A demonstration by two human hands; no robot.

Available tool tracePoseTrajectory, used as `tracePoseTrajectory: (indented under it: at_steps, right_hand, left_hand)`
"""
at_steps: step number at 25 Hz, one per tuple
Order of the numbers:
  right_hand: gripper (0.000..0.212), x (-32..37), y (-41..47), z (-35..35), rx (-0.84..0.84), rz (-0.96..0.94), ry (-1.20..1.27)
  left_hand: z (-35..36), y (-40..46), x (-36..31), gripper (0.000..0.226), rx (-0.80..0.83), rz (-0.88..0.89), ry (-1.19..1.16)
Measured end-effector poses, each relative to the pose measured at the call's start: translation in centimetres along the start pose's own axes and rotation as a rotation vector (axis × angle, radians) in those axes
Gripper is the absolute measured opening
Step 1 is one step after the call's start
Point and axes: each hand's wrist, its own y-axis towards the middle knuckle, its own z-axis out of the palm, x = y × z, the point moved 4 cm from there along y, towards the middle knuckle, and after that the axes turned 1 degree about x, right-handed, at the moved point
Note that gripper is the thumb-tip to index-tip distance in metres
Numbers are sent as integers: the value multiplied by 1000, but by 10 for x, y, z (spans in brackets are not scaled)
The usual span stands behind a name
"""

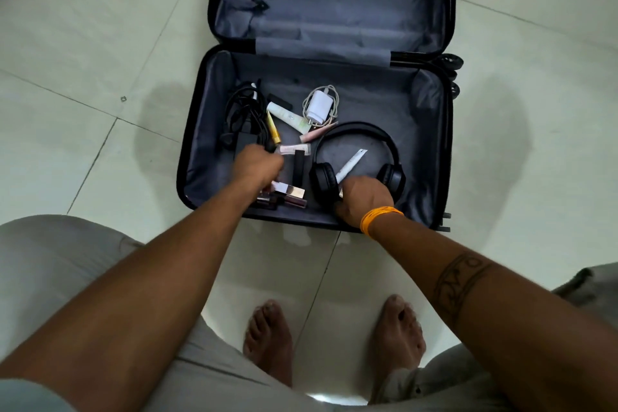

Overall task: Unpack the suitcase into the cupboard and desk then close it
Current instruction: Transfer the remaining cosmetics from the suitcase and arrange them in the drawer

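Reaching hands (259, 164) inside open suitcase (431, 130)
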Motion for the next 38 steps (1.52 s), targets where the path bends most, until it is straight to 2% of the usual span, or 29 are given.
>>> tracePoseTrajectory:
  at_steps: [2,4,7,11,14,17,20,23,26,33,35,38]
  right_hand:
    - [32,-3,-1,-12,-65,74,125]
    - [36,-1,0,-22,-116,117,232]
    - [42,7,5,-30,-130,124,399]
    - [36,16,4,-18,-142,93,563]
    - [34,14,4,-16,-145,91,628]
    - [35,11,7,-18,-159,111,685]
    - [37,13,10,-20,-187,98,722]
    - [38,15,17,-20,-201,99,761]
    - [42,14,23,-19,-202,131,822]
    - [53,14,24,-20,-189,168,922]
    - [45,20,27,-24,-128,160,1006]
    - [23,26,25,-46,-115,159,1145]
  left_hand:
    - [10,-1,25,25,-27,-49,255]
    - [29,-3,43,31,10,-13,458]
    - [41,-5,43,52,-45,46,564]
    - [47,-8,35,69,-68,96,606]
    - [50,-6,37,69,-69,115,570]
    - [52,-6,35,55,-84,109,494]
    - [54,-7,31,51,-64,159,473]
    - [48,0,33,34,-75,87,355]
    - [46,8,37,41,-91,11,242]
    - [51,12,30,43,-105,-4,228]
    - [46,15,31,32,-105,-3,117]
    - [35,11,22,17,-148,22,-197]
